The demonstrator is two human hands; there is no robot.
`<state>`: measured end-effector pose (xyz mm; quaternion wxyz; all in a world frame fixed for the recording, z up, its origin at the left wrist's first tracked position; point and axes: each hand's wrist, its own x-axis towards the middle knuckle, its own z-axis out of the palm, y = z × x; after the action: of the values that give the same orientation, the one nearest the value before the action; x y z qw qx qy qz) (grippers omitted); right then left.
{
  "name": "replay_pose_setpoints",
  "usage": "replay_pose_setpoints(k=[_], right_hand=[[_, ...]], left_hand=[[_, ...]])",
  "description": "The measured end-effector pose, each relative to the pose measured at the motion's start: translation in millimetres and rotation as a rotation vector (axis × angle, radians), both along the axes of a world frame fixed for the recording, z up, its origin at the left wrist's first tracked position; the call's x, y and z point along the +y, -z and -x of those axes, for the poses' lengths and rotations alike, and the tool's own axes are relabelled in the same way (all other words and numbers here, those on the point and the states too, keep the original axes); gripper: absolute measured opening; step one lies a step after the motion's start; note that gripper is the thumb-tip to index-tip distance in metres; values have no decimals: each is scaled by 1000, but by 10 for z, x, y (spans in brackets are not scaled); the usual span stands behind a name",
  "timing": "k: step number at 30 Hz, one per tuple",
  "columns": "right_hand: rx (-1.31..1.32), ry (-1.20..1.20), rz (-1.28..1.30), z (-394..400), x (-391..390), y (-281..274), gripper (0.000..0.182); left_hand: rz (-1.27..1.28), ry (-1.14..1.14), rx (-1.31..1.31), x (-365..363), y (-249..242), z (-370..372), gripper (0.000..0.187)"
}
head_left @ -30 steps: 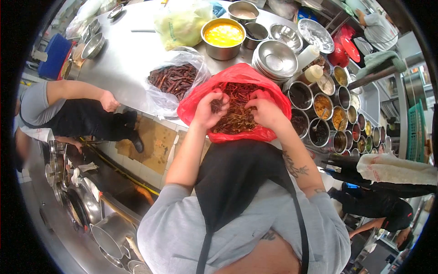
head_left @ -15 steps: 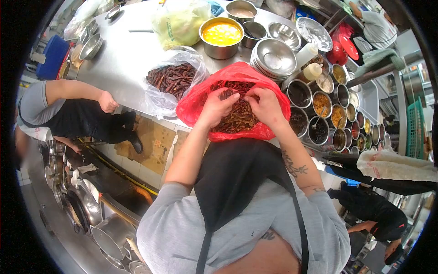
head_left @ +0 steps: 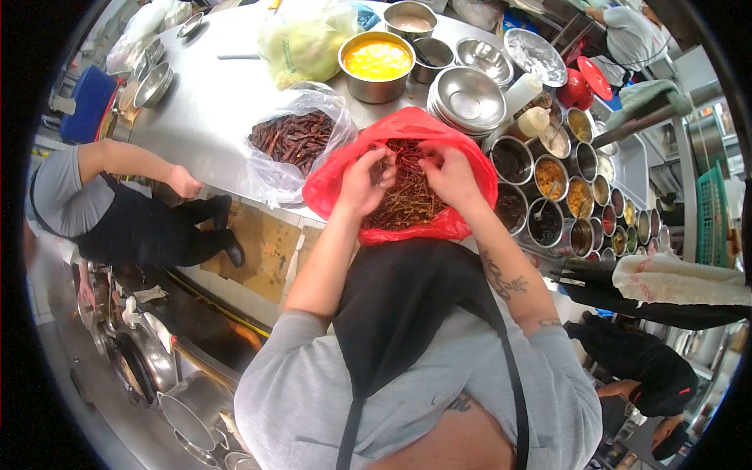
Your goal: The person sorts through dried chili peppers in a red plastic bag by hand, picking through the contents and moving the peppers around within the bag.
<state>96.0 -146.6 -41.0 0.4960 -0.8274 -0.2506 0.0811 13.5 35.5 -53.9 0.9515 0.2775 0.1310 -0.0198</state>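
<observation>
An open red plastic bag [head_left: 325, 184] at the counter's near edge holds dried red chilies and thin brown stems [head_left: 403, 200]. Over its left side is my left hand [head_left: 366, 178], fingers curled around dark chilies that are partly hidden. My right hand [head_left: 448, 174] hangs over the right side of the same bag, its thumb and fingers bent together above the chilies; what they pinch is too small to make out. Left of the red bag, touching it, a clear plastic bag [head_left: 266, 168] contains dark dried chilies [head_left: 294, 141].
Behind stand a pot of yellow liquid [head_left: 378, 66], a light green bag [head_left: 304, 39] and stacked metal bowls [head_left: 470, 98]. Many ingredient containers [head_left: 552, 178] line the right. Co-workers are at the left [head_left: 129, 219], lower right [head_left: 638, 356] and upper right [head_left: 638, 35].
My hands have moved slightly apart over the red bag, and my left fingers have turned inward. The co-worker at the left has shifted a little.
</observation>
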Motion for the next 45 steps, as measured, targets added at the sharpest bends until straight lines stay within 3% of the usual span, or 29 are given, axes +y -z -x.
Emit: replay_pose_setpoints(k=[5, 6, 9, 12, 15, 21, 27, 35, 38, 41, 45], right_hand=[[-177, -202, 728, 115, 99, -218, 28], [-59, -205, 726, 121, 122, -274, 28], [-80, -217, 719, 140, 125, -324, 28], [-131, -157, 560, 122, 38, -156, 28], [17, -21, 300, 98, -3, -88, 23], [220, -108, 33, 126, 45, -277, 23], [211, -124, -31, 149, 53, -290, 24], [454, -19, -210, 178, 89, -160, 19], [422, -66, -158, 194, 73, -190, 19], [65, -78, -109, 193, 72, -62, 20], [196, -86, 15, 154, 16, -145, 20]], left_hand=[[-19, 22, 13, 150, -48, 50, 14], [-36, 18, 24, 162, -48, 62, 14], [-88, 4, 80, 176, -23, 65, 14], [-207, -1, 102, 154, 20, 65, 13], [-357, 19, 90, 90, 0, 94, 14], [-483, 90, 71, -86, -98, 79, 17], [-457, 38, 49, -103, -25, 15, 13], [-140, -41, 2, -108, -50, 4, 18], [-248, 55, -2, -99, -13, 16, 16], [-286, 97, 22, -117, -93, 46, 15], [-346, 165, 4, -102, -47, 44, 14]])
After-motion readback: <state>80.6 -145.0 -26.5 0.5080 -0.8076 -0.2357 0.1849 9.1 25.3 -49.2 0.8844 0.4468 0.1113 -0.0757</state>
